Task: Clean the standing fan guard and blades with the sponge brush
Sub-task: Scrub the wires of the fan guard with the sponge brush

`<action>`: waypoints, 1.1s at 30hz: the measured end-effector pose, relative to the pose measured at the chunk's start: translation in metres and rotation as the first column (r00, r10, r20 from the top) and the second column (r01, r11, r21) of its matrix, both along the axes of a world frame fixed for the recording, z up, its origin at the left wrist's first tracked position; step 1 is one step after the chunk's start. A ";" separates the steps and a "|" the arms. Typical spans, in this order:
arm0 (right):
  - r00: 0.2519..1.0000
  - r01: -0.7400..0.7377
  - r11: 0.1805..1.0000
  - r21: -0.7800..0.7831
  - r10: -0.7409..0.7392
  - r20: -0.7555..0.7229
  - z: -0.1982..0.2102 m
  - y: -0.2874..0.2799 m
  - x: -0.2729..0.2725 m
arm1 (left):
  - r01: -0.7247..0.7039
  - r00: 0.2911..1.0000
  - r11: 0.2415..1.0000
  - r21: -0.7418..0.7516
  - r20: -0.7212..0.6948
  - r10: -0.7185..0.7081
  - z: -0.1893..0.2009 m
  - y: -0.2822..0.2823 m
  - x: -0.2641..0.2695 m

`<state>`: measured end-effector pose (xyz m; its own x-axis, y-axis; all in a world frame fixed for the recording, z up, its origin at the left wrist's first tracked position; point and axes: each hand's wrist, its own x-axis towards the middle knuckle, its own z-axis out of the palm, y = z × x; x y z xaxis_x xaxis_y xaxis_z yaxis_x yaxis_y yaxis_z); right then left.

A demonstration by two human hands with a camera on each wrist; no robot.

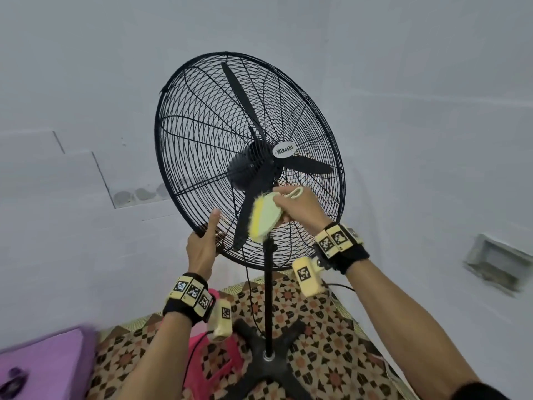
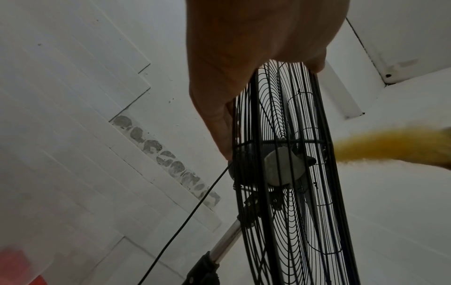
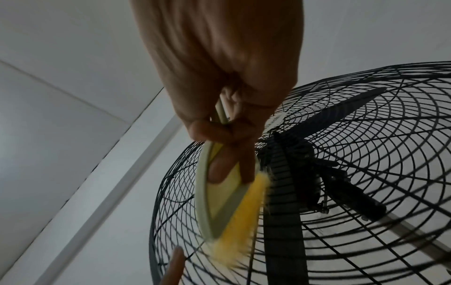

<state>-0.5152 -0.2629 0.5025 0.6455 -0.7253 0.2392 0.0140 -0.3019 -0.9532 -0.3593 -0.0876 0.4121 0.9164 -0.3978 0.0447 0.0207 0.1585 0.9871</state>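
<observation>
With the left hand gripping the guard rim to steady it, the right hand, curled round the brush low on the guard's front, should stroke lightly along the wires.

A patterned floor covering in brown, orange and cream lay underfoot. A pink plastic stool stood on it, and a purple surface filled the lower left corner. The pale wall carried grey smudges along a stepped line, and a recessed niche sat at right.
</observation>
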 end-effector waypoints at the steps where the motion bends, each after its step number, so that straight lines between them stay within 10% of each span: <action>1: 0.999 0.041 0.999 0.021 -0.041 0.029 0.005 -0.003 0.000 | 0.016 1.000 1.000 0.007 0.009 -0.016 0.001 0.001 0.000; 5: 0.971 0.192 0.979 0.062 -0.199 0.136 0.018 -0.002 0.004 | 0.048 0.998 0.998 0.043 0.038 -0.049 0.006 0.002 -0.001; 11: 0.999 -0.006 0.996 -0.089 0.003 -0.035 -0.009 0.024 -0.007 | 0.066 0.997 0.996 0.060 0.039 -0.068 0.005 0.008 -0.001; 16: 0.970 0.175 0.985 0.001 -0.173 0.168 -0.004 0.032 -0.007 | 0.104 0.993 0.992 0.075 0.039 -0.107 0.010 0.008 -0.007; 23: 1.000 -0.026 0.997 -0.078 0.025 -0.013 -0.028 0.055 -0.016 | 0.125 0.991 0.988 0.087 0.026 -0.128 0.012 0.015 -0.005; 29: 0.960 0.216 0.976 0.025 -0.217 0.178 -0.015 0.053 -0.011 | 0.170 0.985 0.983 0.073 0.023 -0.172 0.015 0.015 -0.008; 33: 0.996 0.068 0.997 -0.022 -0.067 0.061 -0.041 0.073 -0.014 | 0.173 0.984 0.982 0.082 0.029 -0.175 0.011 0.018 -0.006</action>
